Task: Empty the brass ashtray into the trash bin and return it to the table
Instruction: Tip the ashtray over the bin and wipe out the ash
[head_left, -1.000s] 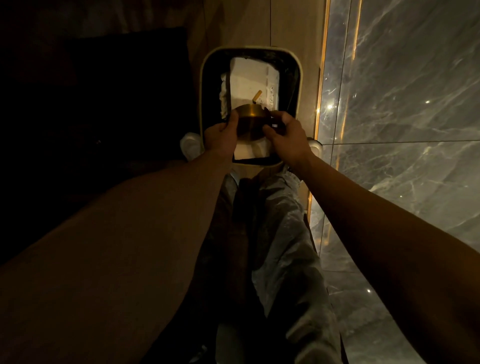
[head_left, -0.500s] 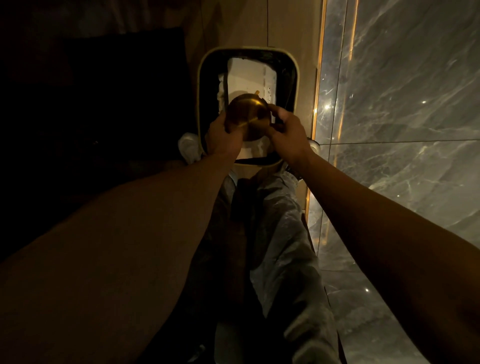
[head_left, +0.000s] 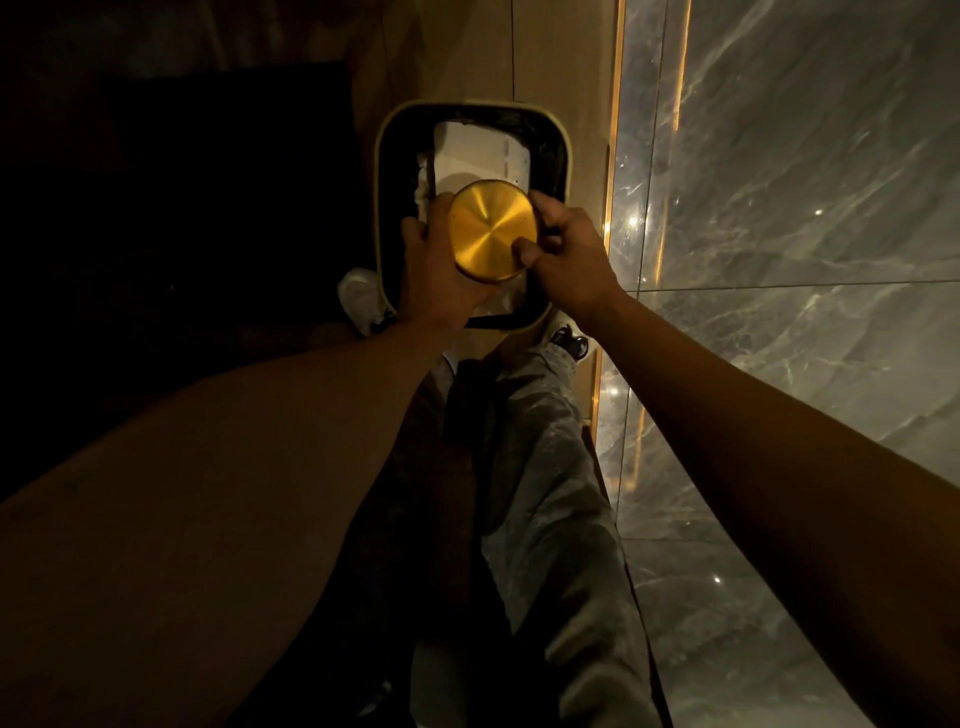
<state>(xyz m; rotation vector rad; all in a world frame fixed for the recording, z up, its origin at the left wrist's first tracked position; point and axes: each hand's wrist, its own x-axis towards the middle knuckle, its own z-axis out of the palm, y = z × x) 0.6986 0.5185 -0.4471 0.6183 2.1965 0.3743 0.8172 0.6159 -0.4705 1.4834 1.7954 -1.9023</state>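
The round brass ashtray (head_left: 491, 230) is turned fully upside down, its shiny flat underside facing me, directly over the open trash bin (head_left: 385, 156). My left hand (head_left: 434, 270) grips its left and lower rim. My right hand (head_left: 569, 257) grips its right side, thumb pressed on the underside. The bin is rectangular with a pale rim and a black liner, and white paper waste (head_left: 475, 153) lies inside. The ashtray's inside is hidden.
A grey marble wall (head_left: 805, 208) with a lit golden strip (head_left: 615, 156) runs along the right. Dark furniture (head_left: 182, 208) fills the left. My legs in grey trousers (head_left: 545, 467) and a shoe (head_left: 569, 338) stand just before the bin, beside a white crumpled bag (head_left: 361, 299).
Both hands have rotated the ashtray from tilted with its opening toward me to fully inverted over the bin. The cigarette butt seen earlier above the ashtray's rim is out of sight.
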